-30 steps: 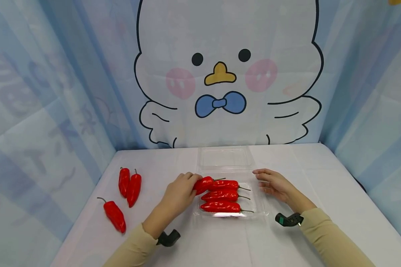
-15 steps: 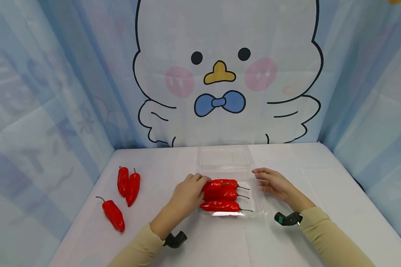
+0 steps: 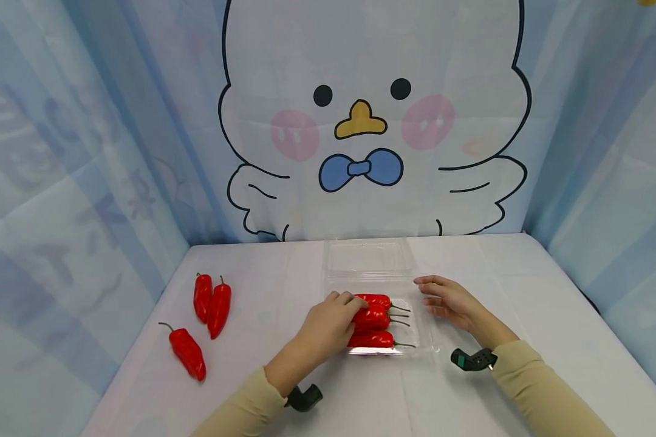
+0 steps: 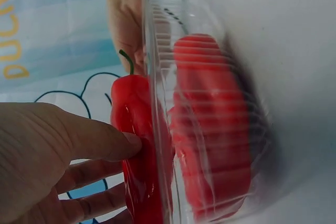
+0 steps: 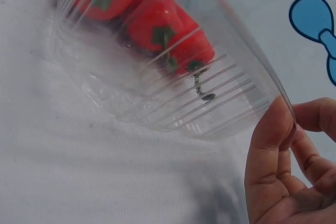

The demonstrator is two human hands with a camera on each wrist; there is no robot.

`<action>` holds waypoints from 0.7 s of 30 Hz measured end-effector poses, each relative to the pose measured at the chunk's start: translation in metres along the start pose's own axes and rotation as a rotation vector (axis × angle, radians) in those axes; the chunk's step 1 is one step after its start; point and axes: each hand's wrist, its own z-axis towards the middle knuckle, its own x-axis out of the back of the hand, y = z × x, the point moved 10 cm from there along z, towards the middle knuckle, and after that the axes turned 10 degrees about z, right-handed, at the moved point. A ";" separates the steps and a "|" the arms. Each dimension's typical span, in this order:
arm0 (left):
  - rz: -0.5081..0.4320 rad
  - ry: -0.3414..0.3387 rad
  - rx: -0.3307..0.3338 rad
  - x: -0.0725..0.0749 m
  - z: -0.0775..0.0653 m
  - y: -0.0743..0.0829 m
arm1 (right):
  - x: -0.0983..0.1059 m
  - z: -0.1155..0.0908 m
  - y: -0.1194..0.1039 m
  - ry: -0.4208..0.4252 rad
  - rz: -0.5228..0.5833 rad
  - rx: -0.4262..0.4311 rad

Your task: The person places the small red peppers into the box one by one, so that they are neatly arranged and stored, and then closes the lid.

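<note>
My left hand [image 3: 328, 328] pinches a red chili pepper [image 4: 137, 108] between thumb and fingers, over the left side of a clear plastic box [image 3: 422, 340]. Its green stem points right. Inside the box several red peppers [image 3: 374, 340] lie side by side, stems to the right, partly hidden by my left hand. Through the ribbed wall in the left wrist view, a box pepper [image 4: 212, 124] looks blurred. At the box's right edge, my right hand [image 3: 452, 306] holds the thin rim between thumb and forefinger, as the right wrist view shows.
The box's hinged lid [image 3: 369, 258] lies folded back behind it. On the table's left are two red peppers together [image 3: 218, 311] and a single red pepper [image 3: 187, 353] nearer the front. A printed cloth [image 3: 361, 206] hangs behind the table [image 3: 525, 285].
My left hand has carried the pepper rightward and over the peppers in the box, covering their left ends. My right hand has stayed at the box's right edge.
</note>
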 end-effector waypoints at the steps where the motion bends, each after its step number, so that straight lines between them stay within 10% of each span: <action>1: 0.003 -0.001 -0.008 -0.001 0.000 0.002 | 0.000 0.000 0.000 0.000 0.000 0.001; 21: -0.074 -0.056 -0.090 -0.009 -0.010 0.017 | 0.002 -0.001 0.001 0.003 0.004 0.003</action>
